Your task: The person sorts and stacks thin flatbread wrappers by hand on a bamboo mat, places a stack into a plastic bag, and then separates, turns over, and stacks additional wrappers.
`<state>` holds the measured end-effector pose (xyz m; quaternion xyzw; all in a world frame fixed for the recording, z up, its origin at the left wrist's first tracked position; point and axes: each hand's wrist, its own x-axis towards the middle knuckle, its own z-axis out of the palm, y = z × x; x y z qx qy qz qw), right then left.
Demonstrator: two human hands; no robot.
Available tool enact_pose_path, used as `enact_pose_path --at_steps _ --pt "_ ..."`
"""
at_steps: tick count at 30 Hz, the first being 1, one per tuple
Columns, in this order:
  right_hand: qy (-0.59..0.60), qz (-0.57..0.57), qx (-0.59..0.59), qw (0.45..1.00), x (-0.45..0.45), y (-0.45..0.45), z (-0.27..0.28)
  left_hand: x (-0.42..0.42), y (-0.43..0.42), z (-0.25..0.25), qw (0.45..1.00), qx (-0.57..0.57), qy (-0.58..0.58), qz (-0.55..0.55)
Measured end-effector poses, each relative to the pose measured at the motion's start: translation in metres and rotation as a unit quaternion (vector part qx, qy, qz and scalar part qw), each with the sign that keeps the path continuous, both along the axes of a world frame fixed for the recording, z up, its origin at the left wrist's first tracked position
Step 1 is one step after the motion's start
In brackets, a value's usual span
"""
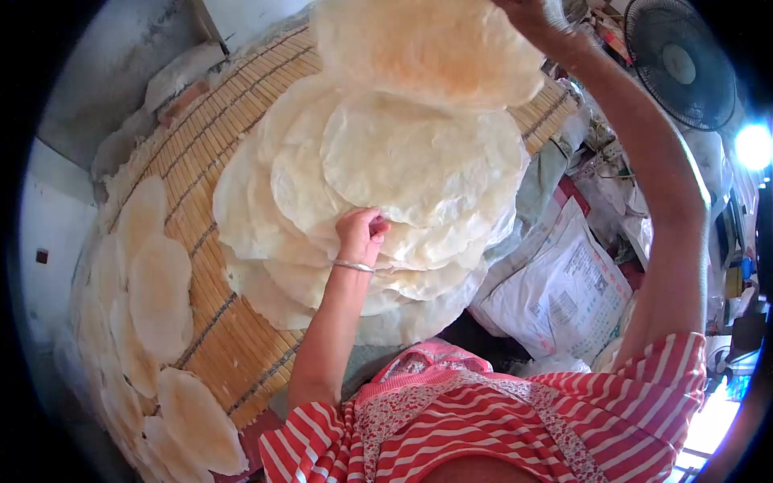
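A broad pile of thin, pale round flatbreads (266, 185) lies overlapping on a bamboo-slat mat. My left hand (362, 235), with a bracelet at the wrist, has its fingers curled closed at the near edge of the top flatbread (419, 161). At the upper frame edge, my right hand (538, 18) is stretched far forward and partly cut off. It grips the upper right edge of another flatbread (427, 52), browned in the middle, which overlaps the far side of the pile.
More flatbreads (161, 298) lie on the left part of the bamboo mat (233, 354). To the right are a printed white sack (564, 290) and crumpled plastic bags. A black fan (679, 64) stands at the upper right, beyond my right arm. A wall borders the mat's left.
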<state>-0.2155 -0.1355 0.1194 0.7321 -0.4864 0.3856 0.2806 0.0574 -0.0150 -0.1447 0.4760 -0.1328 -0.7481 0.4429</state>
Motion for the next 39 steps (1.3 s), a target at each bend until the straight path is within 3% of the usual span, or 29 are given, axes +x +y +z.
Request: enact_pose_path --at_steps 2,4,7,8,11,13,18,29,37,39 --pt "0.134 0.104 -0.038 0.985 0.011 0.029 0.025 0.003 -0.001 -0.002 1.0 -0.007 0.018 -0.006" --pt "0.228 0.033 0.043 0.972 0.005 0.053 -0.008 0.004 0.0 0.002 0.997 -0.07 0.037 -0.016" --pt "0.161 0.169 0.108 0.966 0.027 0.096 -0.096 -0.005 0.008 0.029 0.99 -0.099 0.093 0.027" --pt "0.115 0.163 0.213 0.956 0.033 0.108 -0.134 -0.007 0.009 0.036 0.987 -0.099 0.116 0.05" --pt "0.055 0.162 0.352 0.92 0.059 0.137 -0.205 -0.007 0.005 0.035 0.99 -0.073 0.117 0.04" --pt "0.015 0.156 0.339 0.928 0.069 0.149 -0.227 -0.005 0.007 0.035 0.991 -0.068 0.111 0.028" --pt "0.023 0.149 0.344 0.927 0.078 0.147 -0.216 -0.006 0.007 0.027 0.988 -0.038 0.146 0.028" --pt "-0.013 0.149 0.37 0.917 0.103 0.123 -0.207 0.009 -0.001 0.038 0.981 -0.09 0.173 -0.017" --pt "0.061 0.179 0.443 0.876 0.126 0.142 -0.174 0.015 0.001 0.032 0.981 -0.09 0.169 -0.022" --pt "0.058 0.156 0.443 0.881 0.121 0.132 -0.187 0.013 0.001 0.03 0.982 -0.106 0.154 -0.031"
